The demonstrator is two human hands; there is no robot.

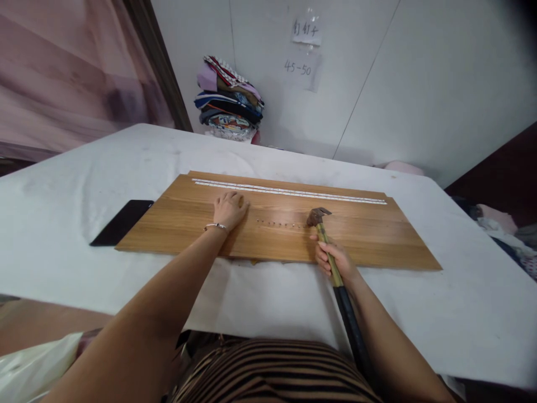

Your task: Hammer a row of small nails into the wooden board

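A claw hammer [329, 246] with a rusty head and a yellow-and-black handle is in my right hand [334, 261], whose fingers wrap round the handle fairly near the head. The head sits over a wooden board [369, 235], at the right end of a short row of small nails [274, 223]. My left hand [230, 210], with a bracelet at the wrist, lies palm down on the board to the left of the nails. Its fingers reach forward, slightly bent, and nothing shows in them. Two white measuring strips [289, 192] run along the board's far edge.
The board lies on a table with a white cover [260, 291]. A flat black object [122, 223] touches the board's left side. Folded clothes [230, 101] are piled behind the table by the wall, where handwritten paper signs [305, 33] hang. A pink curtain [75, 73] is at left.
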